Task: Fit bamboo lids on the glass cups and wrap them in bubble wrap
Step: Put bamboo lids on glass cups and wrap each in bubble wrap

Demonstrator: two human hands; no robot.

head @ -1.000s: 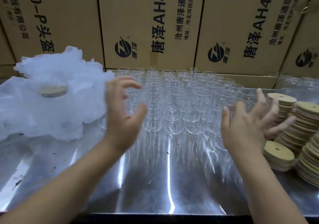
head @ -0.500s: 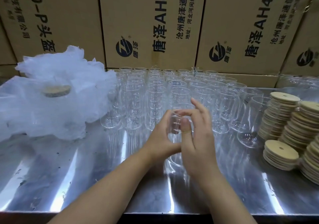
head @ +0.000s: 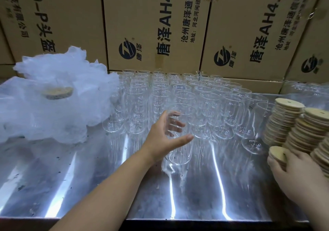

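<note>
- Steel table (head: 195, 195): shiny, w/ dark specks, runs across the near edge.
- R hand (head: 295, 175), near right: thumb on the left edge of the low lid stack (head: 276, 153), fingers (head: 300, 158) curled over its right side, so the stack sits pinched btwn thumb and fingers. Can't tell how many lids it grips.
- L hand (head: 163, 138), centre: wrapped round a glass cup (head: 181, 148) at mid-height. Thumb lies across the near wall. The other fingers are slightly spread on the far wall and show through the glass. Cup upright, rim above the fingers, base below the palm. Can't tell if the base touches the table.
- Tall lid stacks (head: 288, 124): just behind the R hand, leaning, packed close.
- Cup rows (head: 178, 91): bare, rims up, right behind the held cup.
- Bubble wrap pile (head: 53, 116): far left, touching the cup rows, w/ one bamboo lid (head: 58, 92) showing in it.
- Cardboard boxes (head: 156, 26): at the back, printed sides facing.
</note>
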